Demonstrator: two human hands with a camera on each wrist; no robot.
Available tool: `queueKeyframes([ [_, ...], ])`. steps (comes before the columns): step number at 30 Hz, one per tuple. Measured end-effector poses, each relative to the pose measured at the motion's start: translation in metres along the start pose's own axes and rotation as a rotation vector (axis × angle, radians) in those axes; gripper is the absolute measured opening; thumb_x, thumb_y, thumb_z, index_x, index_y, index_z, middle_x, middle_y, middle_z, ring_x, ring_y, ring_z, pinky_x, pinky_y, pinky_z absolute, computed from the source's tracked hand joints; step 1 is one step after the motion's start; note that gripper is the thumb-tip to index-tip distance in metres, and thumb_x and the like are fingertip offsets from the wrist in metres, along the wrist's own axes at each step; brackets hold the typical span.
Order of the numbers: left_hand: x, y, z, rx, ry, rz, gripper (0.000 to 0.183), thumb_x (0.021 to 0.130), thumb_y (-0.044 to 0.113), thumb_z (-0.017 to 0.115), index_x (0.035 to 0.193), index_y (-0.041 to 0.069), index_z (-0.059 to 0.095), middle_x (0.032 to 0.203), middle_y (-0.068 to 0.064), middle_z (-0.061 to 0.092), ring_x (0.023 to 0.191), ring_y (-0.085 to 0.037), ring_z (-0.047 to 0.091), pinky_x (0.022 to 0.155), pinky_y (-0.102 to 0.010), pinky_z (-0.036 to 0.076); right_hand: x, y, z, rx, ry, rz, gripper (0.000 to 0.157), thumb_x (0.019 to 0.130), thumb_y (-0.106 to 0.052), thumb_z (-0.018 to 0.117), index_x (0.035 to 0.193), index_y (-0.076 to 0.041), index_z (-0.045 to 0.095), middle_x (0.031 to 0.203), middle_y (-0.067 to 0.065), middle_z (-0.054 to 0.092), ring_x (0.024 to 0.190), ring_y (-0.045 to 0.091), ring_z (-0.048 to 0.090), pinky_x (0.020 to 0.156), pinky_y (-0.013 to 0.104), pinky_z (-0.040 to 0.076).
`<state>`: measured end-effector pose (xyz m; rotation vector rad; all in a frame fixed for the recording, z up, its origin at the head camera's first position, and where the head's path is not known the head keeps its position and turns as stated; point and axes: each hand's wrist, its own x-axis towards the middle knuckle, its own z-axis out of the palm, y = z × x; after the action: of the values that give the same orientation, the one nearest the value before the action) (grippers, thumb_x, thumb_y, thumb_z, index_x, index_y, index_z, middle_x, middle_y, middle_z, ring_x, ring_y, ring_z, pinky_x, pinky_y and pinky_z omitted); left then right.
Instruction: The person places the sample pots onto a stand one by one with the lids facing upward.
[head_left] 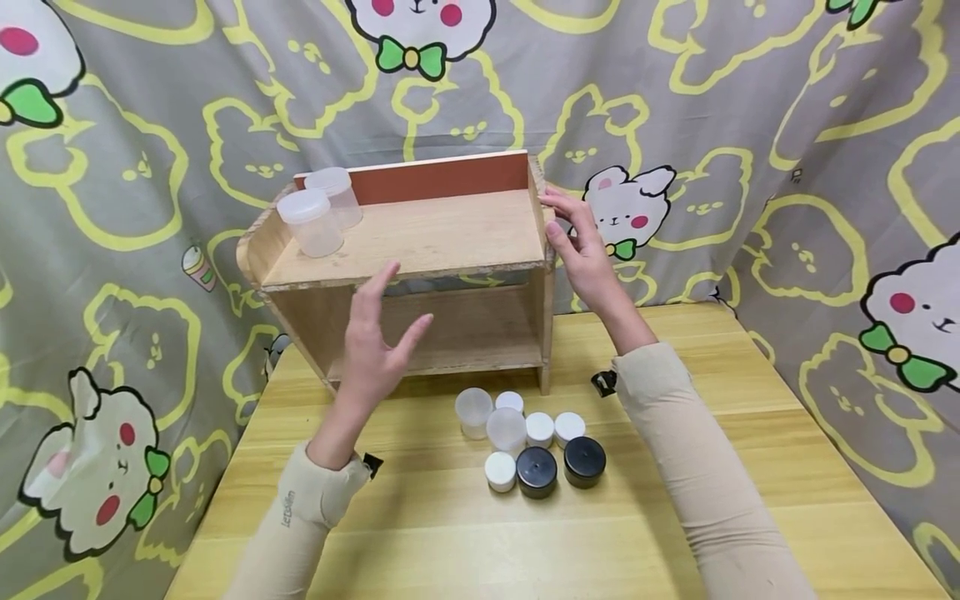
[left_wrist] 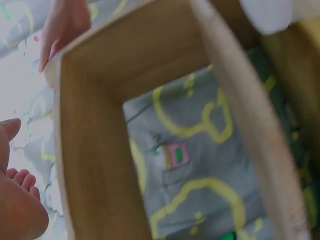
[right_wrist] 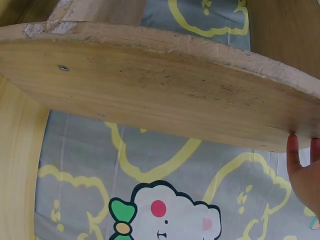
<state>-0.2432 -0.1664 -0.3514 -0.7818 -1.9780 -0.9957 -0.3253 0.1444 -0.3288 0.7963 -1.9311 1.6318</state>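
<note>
A two-tier wooden shelf (head_left: 450, 229) stands at the back of the table. My right hand (head_left: 588, 254) touches the outside of its right side panel near the top. In the right wrist view the fingertips of that hand (right_wrist: 304, 172) rest against the side panel (right_wrist: 165, 85). My left hand (head_left: 373, 346) is raised before the shelf's front, thumb spread from the fingers, holding nothing. Two translucent lidded jars, a front one (head_left: 317, 229) and a rear one (head_left: 343, 204), sit at the left end of the top board.
On the table (head_left: 450, 542), before the shelf, cluster two translucent jars, one of them at the left (head_left: 474, 412), several small white-lidded jars (head_left: 500, 471) and two black-lidded jars, the nearer one (head_left: 537, 472) beside the other (head_left: 584, 462). A patterned curtain (head_left: 750, 108) hangs behind.
</note>
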Motion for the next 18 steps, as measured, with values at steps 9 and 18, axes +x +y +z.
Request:
queueKeyframes([
  [9, -0.052, -0.001, 0.026, -0.069, -0.236, -0.100, 0.081, 0.090, 0.012, 0.080, 0.159, 0.007, 0.038, 0.157, -0.016, 0.046, 0.144, -0.030, 0.044, 0.122, -0.048, 0.035, 0.001, 0.000, 0.001, 0.007, -0.009, -0.009, 0.038, 0.109, -0.012, 0.048, 0.147, -0.010, 0.051, 0.161, 0.000, 0.038, 0.144, 0.023, 0.041, 0.114, 0.054, 0.036],
  [18, -0.095, -0.010, 0.040, -0.067, -0.512, -0.296, 0.076, 0.094, 0.028, 0.078, 0.159, 0.016, 0.040, 0.158, -0.006, 0.048, 0.145, -0.028, 0.045, 0.121, -0.053, 0.036, 0.000, 0.000, 0.000, 0.008, 0.001, 0.003, 0.039, 0.108, -0.007, 0.047, 0.148, -0.007, 0.049, 0.163, 0.005, 0.036, 0.144, 0.025, 0.040, 0.114, 0.054, 0.036],
])
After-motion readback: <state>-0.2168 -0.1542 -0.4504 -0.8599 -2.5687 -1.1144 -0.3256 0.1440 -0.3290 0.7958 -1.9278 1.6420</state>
